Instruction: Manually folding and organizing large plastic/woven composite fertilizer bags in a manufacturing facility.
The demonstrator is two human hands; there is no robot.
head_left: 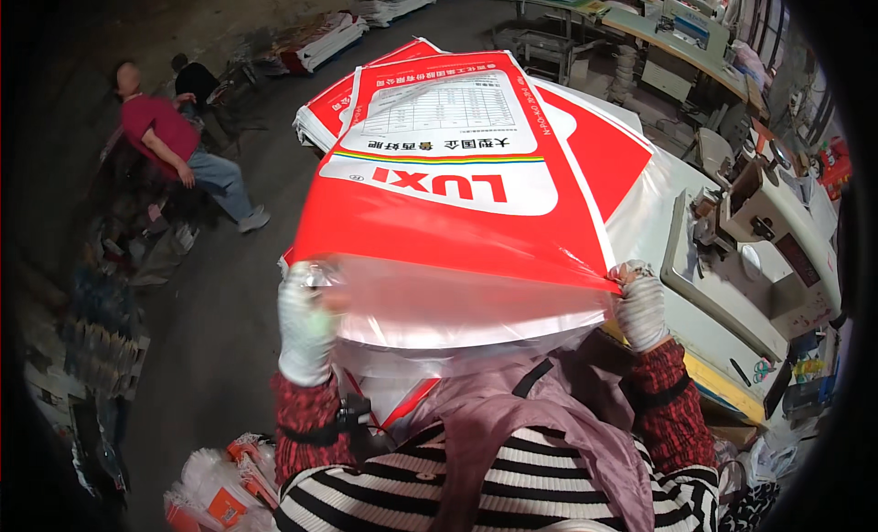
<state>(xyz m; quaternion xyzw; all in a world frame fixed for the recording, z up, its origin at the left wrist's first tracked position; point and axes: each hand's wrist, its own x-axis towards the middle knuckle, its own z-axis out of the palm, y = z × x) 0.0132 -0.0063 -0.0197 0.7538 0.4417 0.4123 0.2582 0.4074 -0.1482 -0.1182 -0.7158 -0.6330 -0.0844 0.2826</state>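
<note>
Sack (421,230) pinched in right grip (642,305); left grip (307,331) at opposite corner, closure unclear.

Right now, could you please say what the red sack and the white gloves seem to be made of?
Red sack: probably plastic or plastic-coated, fairly glossy, as light gleams along its open mouth. White gloves: likely knitted fabric, matte, judging by the right one's ribbed look.

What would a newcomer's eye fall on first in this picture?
First, the large red-and-white bag in the centre, its mouth gaping toward the wearer, with the right hand's fingers gripping its near right corner. Next, the pale machine on the table at the right, and the person in a dark pink top at the upper left.
</note>
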